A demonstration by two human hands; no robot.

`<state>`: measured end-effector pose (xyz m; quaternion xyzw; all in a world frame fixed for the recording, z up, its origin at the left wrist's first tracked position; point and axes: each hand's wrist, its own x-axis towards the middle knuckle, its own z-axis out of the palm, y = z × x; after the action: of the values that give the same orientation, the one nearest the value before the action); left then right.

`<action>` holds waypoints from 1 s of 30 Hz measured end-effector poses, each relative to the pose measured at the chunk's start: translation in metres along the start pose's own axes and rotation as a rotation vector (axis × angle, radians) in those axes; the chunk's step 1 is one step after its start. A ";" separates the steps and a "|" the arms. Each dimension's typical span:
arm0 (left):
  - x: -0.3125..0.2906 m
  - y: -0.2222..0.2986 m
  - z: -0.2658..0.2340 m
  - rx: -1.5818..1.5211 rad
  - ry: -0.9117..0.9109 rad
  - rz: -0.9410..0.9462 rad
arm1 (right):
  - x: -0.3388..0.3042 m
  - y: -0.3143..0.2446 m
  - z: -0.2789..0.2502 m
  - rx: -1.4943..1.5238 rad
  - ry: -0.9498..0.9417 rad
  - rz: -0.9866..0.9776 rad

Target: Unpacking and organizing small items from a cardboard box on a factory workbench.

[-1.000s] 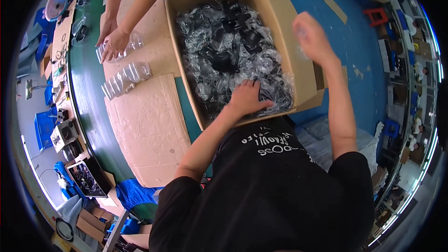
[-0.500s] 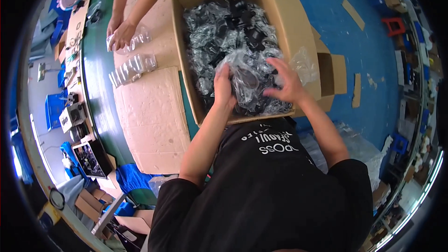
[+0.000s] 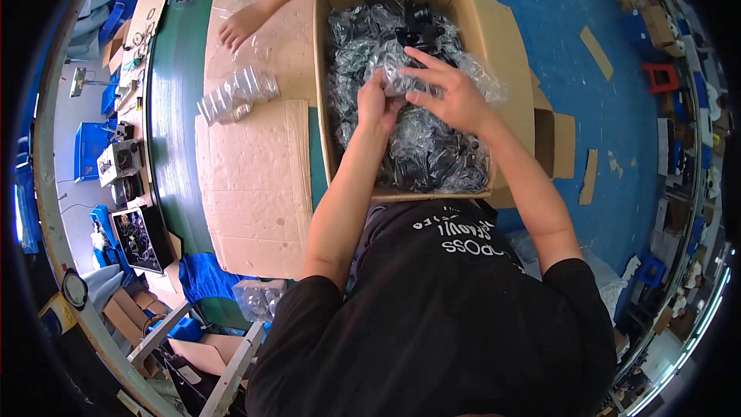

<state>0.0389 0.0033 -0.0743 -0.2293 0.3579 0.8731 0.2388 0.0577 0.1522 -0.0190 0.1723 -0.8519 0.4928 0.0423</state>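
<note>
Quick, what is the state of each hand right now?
Left hand: closed, pinching the clear plastic bag over the cardboard box.
Right hand: fingers curled, gripping the same bag.

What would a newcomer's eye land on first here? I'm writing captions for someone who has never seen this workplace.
First, the open cardboard box at upper centre, packed with clear plastic bags of black parts. Over it, the person's left hand and right hand together hold one clear bag. To the left, another person's hand rests on flattened cardboard near a pile of empty clear bags.
</note>
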 end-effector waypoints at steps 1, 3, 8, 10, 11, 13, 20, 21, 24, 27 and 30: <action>0.008 0.002 0.002 0.011 -0.018 0.002 | 0.008 0.007 -0.001 0.088 0.013 0.038; 0.020 0.008 0.002 0.033 -0.054 0.011 | 0.022 0.019 -0.006 0.186 0.093 0.133; 0.012 -0.008 -0.015 0.090 -0.063 -0.155 | 0.054 0.014 -0.025 -0.140 0.416 0.165; -0.007 -0.023 -0.025 0.101 -0.004 -0.329 | 0.054 0.011 -0.034 -0.123 0.407 0.160; -0.012 -0.027 -0.024 0.331 0.000 -0.050 | 0.053 0.010 -0.038 -0.118 0.404 0.159; -0.023 -0.033 -0.024 0.777 0.010 0.516 | 0.053 0.012 -0.041 -0.115 0.406 0.165; 0.010 0.028 0.048 1.161 0.056 1.526 | 0.078 -0.008 -0.055 0.328 0.572 0.157; 0.005 0.029 0.048 1.128 -0.078 1.265 | 0.076 -0.018 -0.059 0.520 0.600 0.180; -0.016 0.008 0.014 1.317 -0.444 0.724 | 0.042 0.006 -0.093 0.416 0.416 0.196; -0.031 -0.040 -0.044 2.023 -0.269 0.741 | 0.007 -0.017 -0.095 -0.412 0.070 0.393; -0.027 -0.048 -0.063 2.073 -0.233 0.489 | -0.035 0.004 -0.059 -0.944 -0.421 0.347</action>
<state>0.1019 -0.0193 -0.1238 0.2479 0.9362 0.1838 0.1684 0.0829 0.2137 -0.0007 0.0867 -0.9865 0.0114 -0.1384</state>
